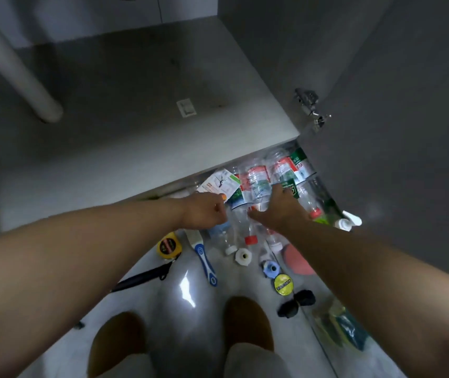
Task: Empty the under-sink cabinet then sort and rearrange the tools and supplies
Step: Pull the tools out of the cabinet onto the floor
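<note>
Clear plastic bottles (pixel 257 184), heaped. Right hand (pixel 280 211) spread flat upon 1; left hand (pixel 204 211) curled, grasp unclear. Advised: lift singly, stand upright together.

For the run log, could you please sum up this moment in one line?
stage: sorting | left hand: curled beside plastic bottles, grip unclear | right hand: flat on them | tape measure: untouched

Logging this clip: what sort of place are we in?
Most likely a kitchen or utility room, at an open under-sink cabinet: a grey drain pipe runs down inside, a door hinge sits at the right, and plastic bottles and a tape measure lie on the glossy floor.
</note>
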`<action>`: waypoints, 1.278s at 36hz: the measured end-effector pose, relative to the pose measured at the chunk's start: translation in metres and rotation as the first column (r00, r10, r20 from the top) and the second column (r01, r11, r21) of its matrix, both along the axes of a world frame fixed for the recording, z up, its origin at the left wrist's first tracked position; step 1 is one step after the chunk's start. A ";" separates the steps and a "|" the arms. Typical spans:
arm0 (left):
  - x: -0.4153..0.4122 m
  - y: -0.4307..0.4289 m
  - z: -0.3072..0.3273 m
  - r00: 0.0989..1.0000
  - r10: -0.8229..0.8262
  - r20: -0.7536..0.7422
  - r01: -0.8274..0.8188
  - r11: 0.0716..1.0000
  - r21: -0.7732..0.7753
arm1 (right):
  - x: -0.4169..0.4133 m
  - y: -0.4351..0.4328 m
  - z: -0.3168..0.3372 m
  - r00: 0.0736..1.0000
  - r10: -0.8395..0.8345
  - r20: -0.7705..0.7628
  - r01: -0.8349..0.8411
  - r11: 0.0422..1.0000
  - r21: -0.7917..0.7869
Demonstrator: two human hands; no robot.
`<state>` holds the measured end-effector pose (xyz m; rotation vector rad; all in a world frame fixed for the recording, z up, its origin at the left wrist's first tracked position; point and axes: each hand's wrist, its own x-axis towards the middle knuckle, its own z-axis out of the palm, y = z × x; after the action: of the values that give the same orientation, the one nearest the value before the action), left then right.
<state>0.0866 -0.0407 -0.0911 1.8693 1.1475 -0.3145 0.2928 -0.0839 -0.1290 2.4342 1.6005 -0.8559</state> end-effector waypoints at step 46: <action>-0.025 0.001 0.000 0.531 0.801 0.276 -0.514 0.563 -0.647 | 0.041 0.032 -0.032 0.939 -0.262 0.221 0.287 0.954 -0.087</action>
<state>0.0613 -0.0396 -0.0910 0.8165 1.1498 0.3627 0.3342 -0.0520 -0.1614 2.5991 1.1249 -0.6795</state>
